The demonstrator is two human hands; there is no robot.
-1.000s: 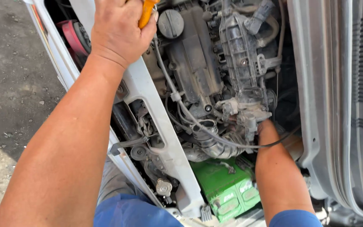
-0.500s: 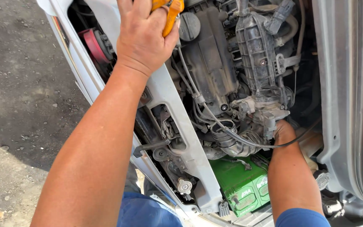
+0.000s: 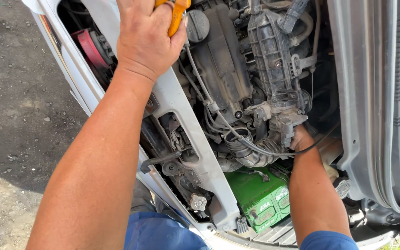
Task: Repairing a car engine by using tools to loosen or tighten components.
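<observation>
The left hand [image 3: 149,39] stays clenched around an orange handle [image 3: 176,16] at the engine bay's front panel [image 3: 181,120]; it has barely shifted. The right hand [image 3: 300,138] remains buried beneath the air intake housing [image 3: 274,60], above the green battery [image 3: 258,194], its grip hidden.

An outdoor car-repair spot: an open engine bay [image 3: 255,92] with green battery [image 3: 258,194] above gravelly asphalt [image 3: 19,115].
</observation>
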